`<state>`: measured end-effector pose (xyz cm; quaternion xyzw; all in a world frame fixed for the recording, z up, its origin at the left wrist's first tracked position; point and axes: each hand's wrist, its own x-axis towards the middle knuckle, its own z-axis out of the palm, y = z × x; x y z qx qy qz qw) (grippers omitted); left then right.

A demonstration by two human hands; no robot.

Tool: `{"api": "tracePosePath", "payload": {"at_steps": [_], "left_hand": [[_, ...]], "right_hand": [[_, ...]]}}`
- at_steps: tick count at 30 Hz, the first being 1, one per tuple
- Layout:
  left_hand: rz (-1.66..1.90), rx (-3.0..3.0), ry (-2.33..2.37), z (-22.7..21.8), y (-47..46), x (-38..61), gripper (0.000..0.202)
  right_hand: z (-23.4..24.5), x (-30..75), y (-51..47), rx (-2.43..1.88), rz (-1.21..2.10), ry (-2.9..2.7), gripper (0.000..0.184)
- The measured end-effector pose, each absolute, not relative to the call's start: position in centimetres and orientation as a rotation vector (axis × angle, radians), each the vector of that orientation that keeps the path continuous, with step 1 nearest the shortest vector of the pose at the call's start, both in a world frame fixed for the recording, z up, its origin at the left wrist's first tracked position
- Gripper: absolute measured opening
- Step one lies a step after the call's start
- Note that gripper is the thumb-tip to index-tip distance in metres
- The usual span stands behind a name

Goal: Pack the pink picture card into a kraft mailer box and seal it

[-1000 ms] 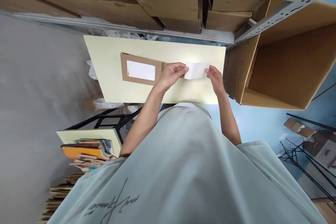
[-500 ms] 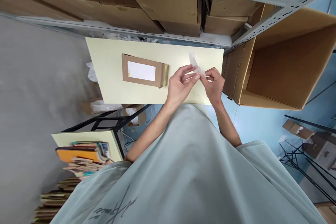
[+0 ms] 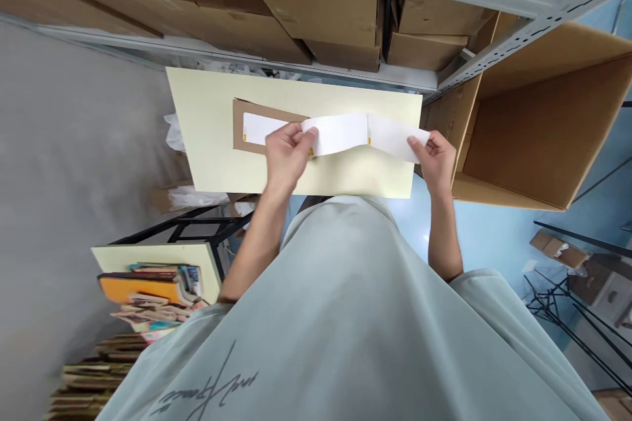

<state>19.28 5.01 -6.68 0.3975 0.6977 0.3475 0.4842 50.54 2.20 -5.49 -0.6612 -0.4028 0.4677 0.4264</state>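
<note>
A white label strip [image 3: 343, 131] with small yellow marks is stretched between my two hands above the pale tabletop [image 3: 355, 177]. My left hand [image 3: 288, 156] pinches its left end between thumb and fingers. At the other end, the thumb and fingers of my right hand [image 3: 435, 156] are closed on the strip, near the table's right edge. Under my left hand lies a flat brown cardboard box [image 3: 237, 125] bearing a white label [image 3: 261, 126]. My left hand and the strip cover the box's right part.
A large open carton [image 3: 538, 118] stands at the right, beside the table. Shelving with several cardboard boxes [image 3: 330, 13] runs along the far side. Books and papers [image 3: 153, 289] lie on a lower stand at the left. Folded cardboard [image 3: 89, 375] is stacked at the lower left.
My hands have moved apart from a close pinch, left hand leftward over the box and right hand rightward. The crumpled-looking pale strip between them is now stretched out as a white label strip.
</note>
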Motion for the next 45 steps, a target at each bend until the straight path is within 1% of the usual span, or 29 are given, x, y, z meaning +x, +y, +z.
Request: {"api": "tracePosePath", "payload": {"at_steps": [3,5,6,8,9,11,15,17,20,25,29,33,37,40,42,45], "left_hand": [[0.772,1.152,1.735,-6.3,5.3,16.7,0.033],[0.762,1.372,1.724,-5.4,5.6,16.9,0.026],[0.747,1.492,1.686,-4.8,5.8,17.6,0.027],[0.657,1.677,1.524,-3.7,6.4,19.6,0.035],[0.596,1.712,1.428,-3.2,6.7,20.7,0.036],[0.510,1.668,1.285,-2.6,7.3,22.4,0.038],[0.495,1.433,1.136,-2.1,7.6,23.7,0.055],[0.495,1.382,1.075,-2.0,7.4,23.8,0.058],[0.503,1.361,1.072,-1.7,7.1,24.1,0.048],[0.504,1.368,1.162,-0.9,7.3,24.2,0.025],[0.402,1.503,1.151,-0.3,7.6,24.0,0.016],[0.321,1.551,1.117,0.0,7.6,24.1,0.017],[0.281,1.544,1.057,0.3,7.2,24.0,0.019],[0.277,1.475,1.031,0.5,6.7,23.7,0.021],[0.278,1.410,1.007,0.8,6.4,23.5,0.025],[0.316,1.332,0.938,1.4,6.1,23.3,0.033]], "right_hand": [[-4.7,52.0,2.4,-1.634,1.136,-1.099,0.055],[-4.1,51.9,2.5,-1.610,1.178,-1.200,0.053],[-3.7,51.8,2.6,-1.592,1.200,-1.246,0.054],[-3.3,51.5,3.0,-1.557,1.223,-1.305,0.056],[-3.1,51.6,3.2,-1.547,1.225,-1.317,0.057],[-3.1,51.9,3.7,-1.552,1.211,-1.319,0.058],[-3.5,53.3,4.2,-1.598,1.184,-1.304,0.058],[-3.6,53.8,4.1,-1.614,1.177,-1.290,0.058],[-3.6,54.1,3.7,-1.638,1.181,-1.272,0.053],[-2.5,55.4,3.7,-1.686,1.327,-1.370,0.035],[-1.1,54.8,4.8,-1.667,1.459,-1.615,0.031],[-0.2,51.8,6.1,-1.474,1.606,-1.823,0.018],[0.1,50.0,6.8,-1.277,1.747,-1.866,0.025],[0.5,49.6,6.9,-1.185,1.882,-1.793,0.024],[0.7,49.4,6.9,-1.145,1.958,-1.712,0.025],[1.1,48.8,6.5,-1.097,1.997,-1.600,0.032]]}}
